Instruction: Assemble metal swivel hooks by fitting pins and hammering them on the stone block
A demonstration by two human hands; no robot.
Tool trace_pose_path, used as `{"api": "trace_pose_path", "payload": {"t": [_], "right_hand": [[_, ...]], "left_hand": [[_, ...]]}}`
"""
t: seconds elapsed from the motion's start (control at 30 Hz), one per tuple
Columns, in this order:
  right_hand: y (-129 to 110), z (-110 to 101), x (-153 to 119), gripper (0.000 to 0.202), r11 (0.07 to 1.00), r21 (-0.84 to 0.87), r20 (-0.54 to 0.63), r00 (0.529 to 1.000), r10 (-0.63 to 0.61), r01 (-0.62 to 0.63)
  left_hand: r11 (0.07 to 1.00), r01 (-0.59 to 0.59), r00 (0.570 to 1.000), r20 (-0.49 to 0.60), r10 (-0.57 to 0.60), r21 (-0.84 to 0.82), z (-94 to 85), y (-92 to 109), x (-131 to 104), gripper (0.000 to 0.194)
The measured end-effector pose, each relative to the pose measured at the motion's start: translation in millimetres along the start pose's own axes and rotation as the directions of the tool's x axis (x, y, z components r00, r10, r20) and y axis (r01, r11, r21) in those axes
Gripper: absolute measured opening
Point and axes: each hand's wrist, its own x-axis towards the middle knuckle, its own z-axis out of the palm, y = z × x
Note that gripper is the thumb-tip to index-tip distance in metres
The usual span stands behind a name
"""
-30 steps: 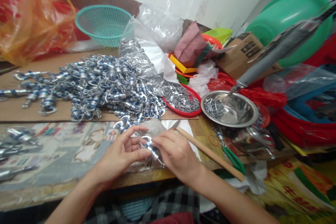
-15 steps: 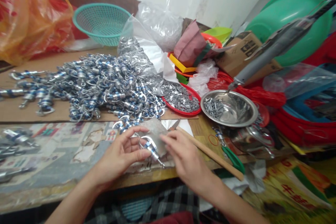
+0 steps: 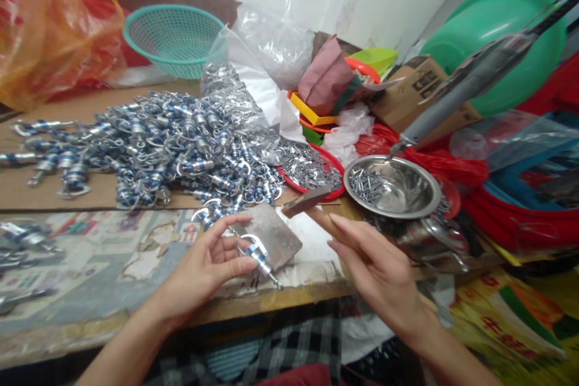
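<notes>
Between the fingers and thumb of my left hand (image 3: 212,262) is a silver and blue metal fitting (image 3: 260,256) with a curved hook, held over the near edge of a grey metal plate (image 3: 274,232). My right hand (image 3: 380,271) is wrapped round the wooden handle of a hammer (image 3: 310,200), whose head is raised just beyond the plate's right side. White paper (image 3: 316,241) lies under the plate. A large heap of similar fittings (image 3: 172,145) covers the cardboard behind my left hand.
Behind the hammer stand a red tray (image 3: 337,167) of small metal pieces and a steel bowl (image 3: 407,187) of pins. A grey tool (image 3: 461,93) slants above the bowl. A teal basket (image 3: 174,39) sits at the back; more fittings (image 3: 29,238) lie at left.
My right hand has moved right from beside the fitting and taken hold of the hammer, which has risen off the table. My left hand has stayed nearly still.
</notes>
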Motion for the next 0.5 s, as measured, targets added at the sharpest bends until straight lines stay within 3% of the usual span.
{"api": "trace_pose_path", "payload": {"t": [0.03, 0.1, 0.2, 0.33, 0.43, 0.5], "right_hand": [[-7.5, -1.1, 0.2, 0.048, 0.997, 0.022, -0.012, 0.997, -0.073, 0.073], [-15.6, -0.7, -2.4, 0.056, 0.987, 0.016, 0.073, 0.985, -0.158, 0.157], [-15.3, 2.4, -9.1, 0.056, 0.985, -0.059, 0.272, 0.952, -0.141, 0.163], [-15.5, 6.3, -8.3, 0.055, 0.985, -0.064, 0.149, 0.977, -0.15, 0.161], [-19.3, 11.2, 1.2, 0.05, 0.982, -0.08, 0.275, 0.951, -0.141, 0.169], [-13.7, 15.2, 7.6, 0.047, 0.993, -0.069, 0.317, 0.946, -0.069, 0.096]], "left_hand": [[1.0, -0.003, 1.0, 0.008, 0.003, -0.007, 0.6, 0.3, 0.1, 0.062], [1.0, -0.008, 1.0, 0.021, 0.008, -0.019, 1.1, 1.1, 0.1, 0.065], [1.0, -0.012, 1.0, 0.029, 0.013, -0.017, -0.8, 1.5, -0.5, 0.066], [1.0, -0.026, 0.998, 0.052, 0.026, -0.009, -1.8, -0.7, 0.8, 0.065], [1.0, -0.029, 0.998, 0.06, 0.029, -0.003, 3.0, -1.0, 2.6, 0.064], [0.999, -0.033, 0.999, 0.041, 0.033, 0.022, 2.4, 2.5, 0.6, 0.063]]}}
